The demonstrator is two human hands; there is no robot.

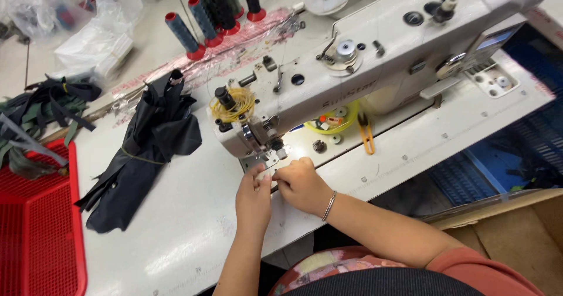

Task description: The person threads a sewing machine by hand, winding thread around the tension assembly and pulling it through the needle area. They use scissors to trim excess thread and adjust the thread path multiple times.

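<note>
- Head view: the left hand [253, 197] and right hand [301, 183] meet, fingertips touching, just under the needle end of the white sewing machine [375, 67], near the front edge of the desk [193, 225].
- Both hands are curled narrow, pinching something small and pale between them; what it is I cannot tell. Held that close to the needle, it looks placed for fine work at the machine's foot.
- A bundle of black fabric [146, 155] lies left of the machine, within easy reach of the left hand.
- A red basket [41, 231] sits at the desk's left edge, dark straps spilling over its rim.
- Thread spools [205, 14] stand along the back edge, feeding upward.
</note>
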